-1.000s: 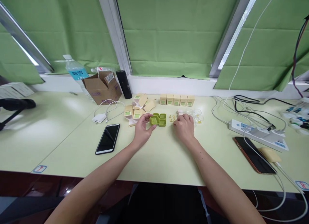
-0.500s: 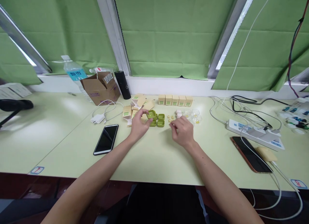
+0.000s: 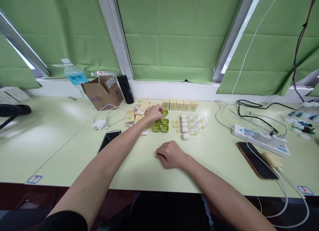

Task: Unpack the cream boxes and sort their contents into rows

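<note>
My left hand (image 3: 155,113) reaches to the back of a group of small green square trays and pinches one green tray (image 3: 164,113) by its left side. Several more green trays (image 3: 164,128) stand just in front of it. My right hand (image 3: 171,154) rests on the table nearer to me, its fingers curled into a loose fist with nothing seen in it. Beyond it lie small gold-coloured pieces (image 3: 173,126), a column of pale pink cylinders (image 3: 184,129) and several clear round cups (image 3: 193,126) with yellow spots inside.
Small beige boxes (image 3: 179,104) stand in a row behind. Opened beige cartons (image 3: 130,116) lie left, near a white charger (image 3: 99,123), a phone (image 3: 109,138) and a brown cardboard box (image 3: 103,94). On the right are a power strip (image 3: 260,140) and another phone (image 3: 255,160).
My left hand has moved right and farther back with the green tray. My right hand has drawn back toward me and left, uncovering the pink cylinders and gold pieces.
</note>
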### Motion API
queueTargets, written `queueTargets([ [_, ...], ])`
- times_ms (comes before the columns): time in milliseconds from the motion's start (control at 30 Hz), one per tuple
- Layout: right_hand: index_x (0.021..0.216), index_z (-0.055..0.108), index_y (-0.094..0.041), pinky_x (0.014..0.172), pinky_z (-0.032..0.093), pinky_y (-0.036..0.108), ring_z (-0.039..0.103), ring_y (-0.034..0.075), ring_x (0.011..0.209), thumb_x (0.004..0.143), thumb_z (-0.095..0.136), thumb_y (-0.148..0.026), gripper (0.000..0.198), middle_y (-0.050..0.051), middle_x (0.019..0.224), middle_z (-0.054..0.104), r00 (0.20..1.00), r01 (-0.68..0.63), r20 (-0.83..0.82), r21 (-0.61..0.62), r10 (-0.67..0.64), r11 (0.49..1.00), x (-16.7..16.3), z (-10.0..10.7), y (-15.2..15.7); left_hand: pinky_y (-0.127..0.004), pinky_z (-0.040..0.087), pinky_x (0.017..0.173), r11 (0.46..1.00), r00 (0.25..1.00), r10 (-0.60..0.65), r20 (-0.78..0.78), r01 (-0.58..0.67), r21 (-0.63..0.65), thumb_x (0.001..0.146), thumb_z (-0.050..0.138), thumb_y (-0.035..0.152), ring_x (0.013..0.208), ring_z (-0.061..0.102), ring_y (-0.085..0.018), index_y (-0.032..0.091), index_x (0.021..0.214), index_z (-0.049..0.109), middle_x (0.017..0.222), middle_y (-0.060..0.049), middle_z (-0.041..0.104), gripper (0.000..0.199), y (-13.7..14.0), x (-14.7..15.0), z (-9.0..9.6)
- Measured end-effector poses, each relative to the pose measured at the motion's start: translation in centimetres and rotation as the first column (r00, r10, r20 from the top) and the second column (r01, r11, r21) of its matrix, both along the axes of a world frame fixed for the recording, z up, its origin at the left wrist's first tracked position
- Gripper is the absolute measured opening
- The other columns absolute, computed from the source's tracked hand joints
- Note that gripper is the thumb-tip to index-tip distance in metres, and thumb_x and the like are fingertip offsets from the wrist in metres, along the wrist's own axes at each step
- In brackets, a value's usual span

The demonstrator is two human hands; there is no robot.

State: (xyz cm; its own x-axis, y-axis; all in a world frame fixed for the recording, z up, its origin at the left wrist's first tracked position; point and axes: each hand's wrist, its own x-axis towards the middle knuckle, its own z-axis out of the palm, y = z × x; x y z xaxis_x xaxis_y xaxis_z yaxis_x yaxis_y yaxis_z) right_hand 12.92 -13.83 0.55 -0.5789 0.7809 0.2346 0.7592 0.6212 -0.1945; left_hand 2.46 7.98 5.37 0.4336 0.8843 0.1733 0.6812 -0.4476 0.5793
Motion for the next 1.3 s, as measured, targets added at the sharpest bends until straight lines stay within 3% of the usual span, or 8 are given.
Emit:
queueTargets([
  [200, 0.083, 0.067, -0.019, 0.059, 0.018, 0.031, 0.056, 0.015, 0.064, 0.094, 0.055, -0.025, 0.017, 0.003, 0.074, 0.071, 1.0, 0.0, -0.018, -0.012, 0.0, 1.0, -0.1, -0.2, 0.1, -0.041, 0.052, 0.097, 0.993, 0.983, -0.117, -0.144, 0.116, -0.021, 0.062, 0.077, 0.024, 0.102, 0.07, -0.03, 0.022, 0.077, 0.075, 0.093, -0.007, 0.079, 0.015, 1.7, 0.6, -0.4],
  [367, 0.083, 0.068, -0.019, 0.058, 0.018, 0.031, 0.056, 0.015, 0.064, 0.093, 0.057, -0.026, 0.016, 0.003, 0.073, 0.072, 1.0, 0.009, -0.014, -0.024, -0.01, 1.0, -0.1, -0.1, 0.1, -0.051, 0.043, 0.109, 0.98, 0.951, -0.193, -0.241, 0.199, -0.001, 0.058, 0.072, 0.013, 0.108, 0.067, -0.034, 0.023, 0.068, 0.074, 0.086, -0.007, 0.078, 0.014, 2.4, 0.7, -0.3],
  [467, 0.084, 0.069, -0.019, 0.058, 0.018, 0.031, 0.055, 0.016, 0.064, 0.093, 0.058, -0.025, 0.016, 0.003, 0.074, 0.072, 1.0, 0.011, -0.011, -0.035, -0.011, 0.999, -0.1, 0.0, 0.0, -0.056, 0.038, 0.114, 0.972, 0.935, -0.221, -0.276, 0.235, 0.016, 0.059, 0.069, 0.01, 0.116, 0.063, -0.037, 0.023, 0.068, 0.076, 0.092, -0.009, 0.078, 0.017, 2.5, 0.9, -0.5],
  [667, 0.082, 0.068, -0.019, 0.058, 0.017, 0.031, 0.055, 0.015, 0.063, 0.092, 0.058, -0.026, 0.016, 0.003, 0.073, 0.072, 1.0, 0.013, -0.012, -0.033, -0.013, 0.999, -0.1, 0.0, 0.0, -0.056, 0.038, 0.112, 0.97, 0.942, -0.183, -0.282, 0.219, 0.101, 0.066, 0.064, 0.01, 0.127, 0.056, -0.038, 0.024, 0.088, 0.082, 0.107, -0.014, 0.074, 0.031, 2.5, 0.8, -0.9],
  [867, 0.081, 0.067, -0.019, 0.058, 0.017, 0.031, 0.056, 0.016, 0.064, 0.092, 0.059, -0.027, 0.016, 0.003, 0.074, 0.072, 1.0, 0.01, -0.005, -0.043, -0.01, 0.999, -0.2, 0.2, 0.1, -0.053, 0.036, 0.11, 0.974, 0.967, -0.092, -0.238, 0.137, 0.181, 0.074, 0.061, 0.008, 0.127, 0.052, -0.035, 0.023, 0.104, 0.077, 0.109, -0.013, 0.071, 0.037, 3.0, 0.5, -0.7],
  [1067, 0.079, 0.066, -0.019, 0.058, 0.017, 0.031, 0.056, 0.016, 0.064, 0.093, 0.058, -0.027, 0.017, 0.003, 0.074, 0.072, 0.999, 0.033, 0.02, -0.057, -0.031, 0.998, -0.3, 0.6, 0.1, -0.056, 0.032, 0.108, 0.971, 0.976, 0.029, -0.217, 0.024, 0.24, 0.078, 0.06, 0.011, 0.136, 0.035, -0.041, 0.017, 0.15, 0.046, 0.137, -0.021, 0.061, 0.073, 4.1, 2.3, 0.0],
  [1200, 0.079, 0.066, -0.02, 0.057, 0.018, 0.031, 0.057, 0.016, 0.064, 0.092, 0.058, -0.027, 0.017, 0.004, 0.074, 0.073, 0.999, 0.036, 0.019, -0.068, -0.035, 0.997, -0.4, 0.7, 0.1, -0.057, 0.029, 0.111, 0.975, 0.969, 0.033, -0.247, 0.023, 0.22, 0.08, 0.06, 0.012, 0.143, 0.03, -0.044, 0.011, 0.157, 0.03, 0.153, -0.026, 0.046, 0.082, 4.9, 4.2, 0.0],
  [1300, 0.08, 0.066, -0.02, 0.057, 0.018, 0.031, 0.058, 0.016, 0.065, 0.092, 0.058, -0.028, 0.016, 0.003, 0.075, 0.073, 0.999, 0.033, 0.01, -0.074, -0.033, 0.997, -0.3, 0.7, 0.2, -0.057, 0.028, 0.113, 0.979, 0.963, 0.028, -0.267, 0.028, 0.202, 0.079, 0.06, 0.009, 0.144, 0.032, -0.044, 0.009, 0.156, 0.031, 0.149, -0.027, 0.05, 0.082, 5.5, 5.3, -0.4],
])
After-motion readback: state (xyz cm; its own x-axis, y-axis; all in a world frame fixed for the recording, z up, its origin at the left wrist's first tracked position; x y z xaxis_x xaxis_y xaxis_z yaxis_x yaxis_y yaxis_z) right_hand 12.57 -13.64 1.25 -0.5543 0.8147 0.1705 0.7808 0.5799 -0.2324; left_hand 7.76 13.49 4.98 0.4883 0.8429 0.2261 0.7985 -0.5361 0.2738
